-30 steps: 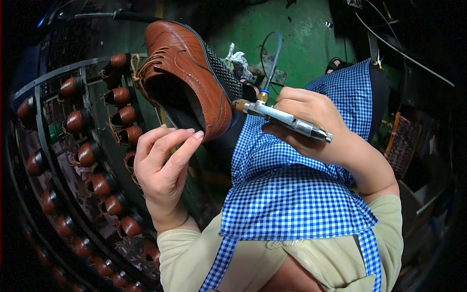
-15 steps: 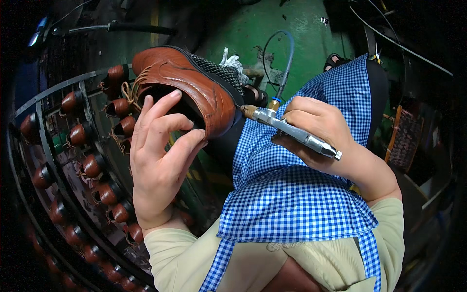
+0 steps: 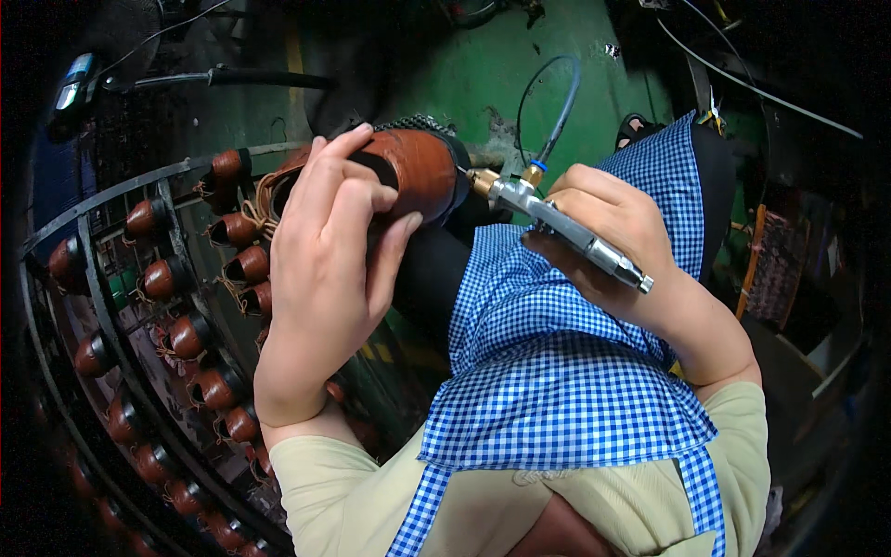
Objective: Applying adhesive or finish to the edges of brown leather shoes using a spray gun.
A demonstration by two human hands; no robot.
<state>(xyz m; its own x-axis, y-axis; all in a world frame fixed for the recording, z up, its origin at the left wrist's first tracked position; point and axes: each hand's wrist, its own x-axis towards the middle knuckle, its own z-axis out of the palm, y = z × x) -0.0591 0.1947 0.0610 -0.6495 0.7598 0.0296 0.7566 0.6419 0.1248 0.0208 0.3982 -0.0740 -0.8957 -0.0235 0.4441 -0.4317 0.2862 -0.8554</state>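
My left hand (image 3: pixel 325 227) is closed on a brown leather shoe (image 3: pixel 429 169), its fingers at the shoe's opening and the thumb bent toward them. The rounded heel end, edged by a dark sole, faces right. Most of the toe end is hidden behind my hand. My right hand (image 3: pixel 613 215) is wrapped round a metal spray gun (image 3: pixel 568 228) with a brass nozzle. That nozzle points left and sits very close to the sole edge at the heel; whether it touches, I cannot tell. A thin hose (image 3: pixel 568 111) loops up from a blue-collared fitting on the gun.
To the left stands a curved metal rack (image 3: pixel 91 269) bearing several brown shoes (image 3: pixel 167 278) with loose laces. A blue checked apron (image 3: pixel 566 399) covers my lap. Beyond lies a green floor (image 3: pixel 436 79), and a black bar (image 3: pixel 260 78) reaches in from the upper left.
The shoe has turned in my left hand, from showing its long side to showing its heel end. My left hand has rolled with it. The spray gun has shifted slightly right.
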